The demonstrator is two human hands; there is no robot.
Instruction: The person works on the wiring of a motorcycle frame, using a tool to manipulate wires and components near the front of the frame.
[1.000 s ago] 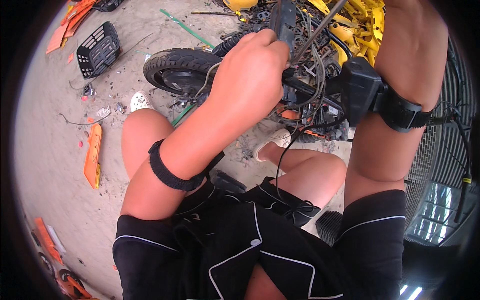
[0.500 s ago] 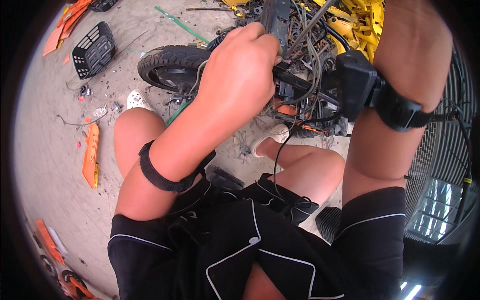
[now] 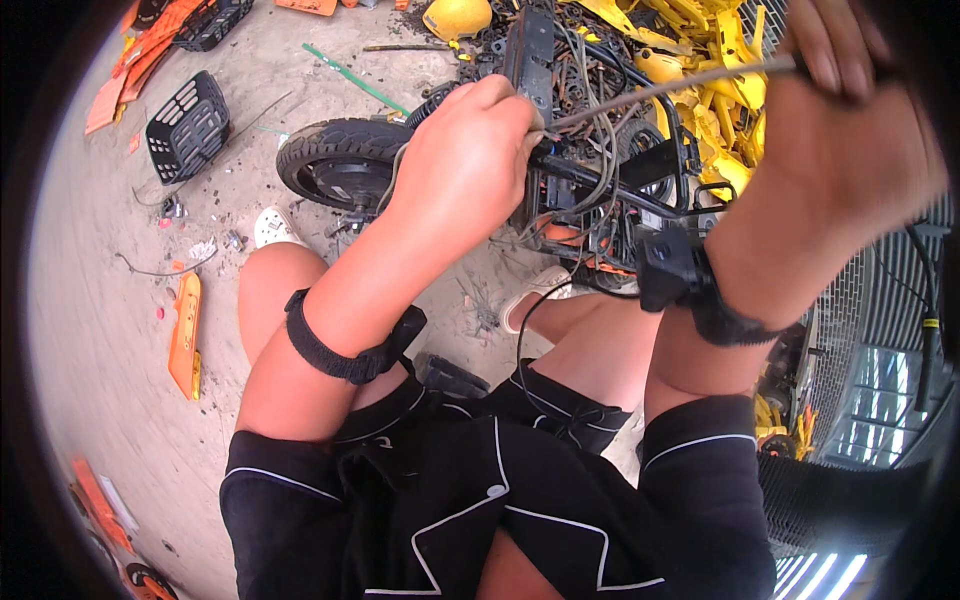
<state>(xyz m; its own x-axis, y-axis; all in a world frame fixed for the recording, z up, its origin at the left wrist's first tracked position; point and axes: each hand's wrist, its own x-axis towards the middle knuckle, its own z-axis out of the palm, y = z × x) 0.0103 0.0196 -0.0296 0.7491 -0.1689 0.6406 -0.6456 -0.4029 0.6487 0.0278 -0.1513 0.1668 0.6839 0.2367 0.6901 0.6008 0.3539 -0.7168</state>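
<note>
My left hand (image 3: 470, 160) is closed around cables and the near end of a thin grey rod (image 3: 660, 92) at the frame of a stripped black scooter (image 3: 590, 200). At the upper right, my right hand (image 3: 850, 110) is raised and grips the far end of that rod. The rod runs slanted between both hands, above a tangle of grey wires (image 3: 590, 130). The scooter's black front tyre (image 3: 335, 160) lies to the left of my left hand. Black bands sit on both wrists, the right one carrying a small black box (image 3: 665, 268).
Yellow body panels (image 3: 700, 60) are piled behind the scooter. A black plastic basket (image 3: 188, 125) and orange panels (image 3: 185, 335) lie on the concrete floor to the left. My bare knees and white shoes (image 3: 272, 226) are below the scooter. A metal grille (image 3: 880, 300) stands at right.
My right hand has risen into view at the upper right, pulling the thin rod out along with it. The left hand stays clamped at the scooter frame; the view has tilted slightly.
</note>
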